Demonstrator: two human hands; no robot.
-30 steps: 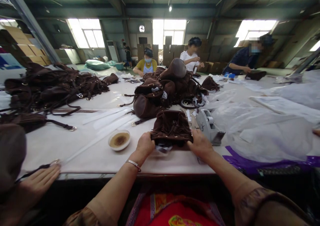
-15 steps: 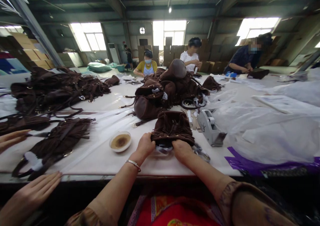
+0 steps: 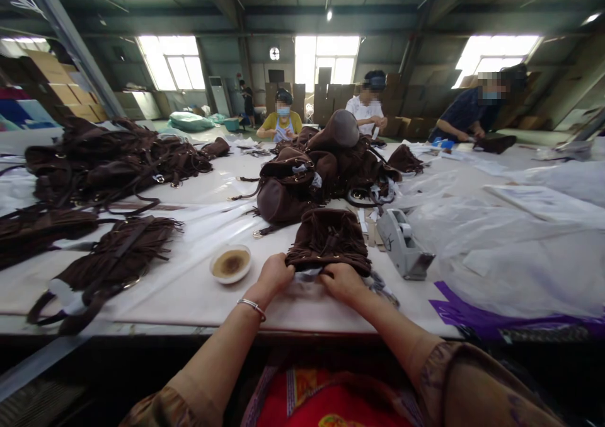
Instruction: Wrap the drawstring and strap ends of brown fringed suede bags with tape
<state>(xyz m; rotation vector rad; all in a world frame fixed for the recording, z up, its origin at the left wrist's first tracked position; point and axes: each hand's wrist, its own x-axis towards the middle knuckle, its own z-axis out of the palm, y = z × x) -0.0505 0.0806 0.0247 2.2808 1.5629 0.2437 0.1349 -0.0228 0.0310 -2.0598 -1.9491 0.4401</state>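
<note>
Fingers (image 3: 329, 274) pinch the fringed, dark-brown, suede-like bag (image 3: 327, 241) along its near edge, the right hand (image 3: 347, 283) having shifted closer to the left hand (image 3: 273, 277).

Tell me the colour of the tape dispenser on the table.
The plastic-looking tape dispenser is grey, best seen in the head view.

co-worker's hands are gone from the left; fringed bag (image 3: 120, 257) now lying flat there; right hand (image 3: 344, 282) has shifted inward along the held bag (image 3: 329, 244)
</note>
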